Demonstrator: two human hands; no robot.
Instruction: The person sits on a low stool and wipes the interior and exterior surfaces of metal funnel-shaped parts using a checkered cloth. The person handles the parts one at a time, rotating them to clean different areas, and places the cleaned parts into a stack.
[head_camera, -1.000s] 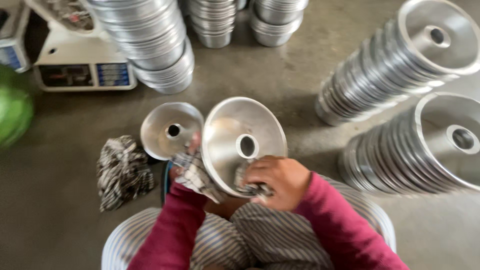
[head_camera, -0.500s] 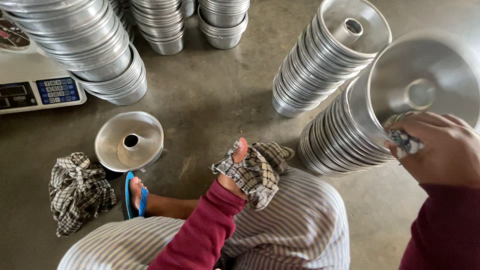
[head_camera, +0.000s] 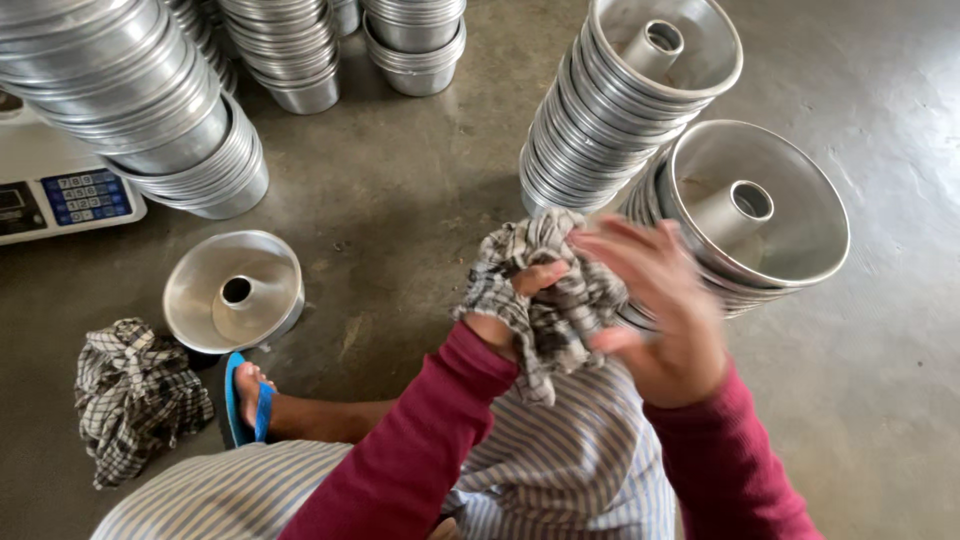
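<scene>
Both hands met at a checked cloth (head_camera: 545, 290), left hand (head_camera: 520, 305) clamped on it, right hand (head_camera: 665, 310) spread against it, beside stacked ring-shaped metal pans (head_camera: 745, 215).

Concrete floor (head_camera: 400, 200), grey, stained. On it: stacks of metal ring pans (head_camera: 630, 110), two leaning at right; one loose pan (head_camera: 233, 290); crumpled checked cloth (head_camera: 135, 395); scale (head_camera: 60, 190) at left edge; blue sandal (head_camera: 240, 400).

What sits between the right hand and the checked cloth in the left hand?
Nothing visible does: the right hand is open right beside the checked cloth that the left hand grips; whether it touches is blurred.
</scene>
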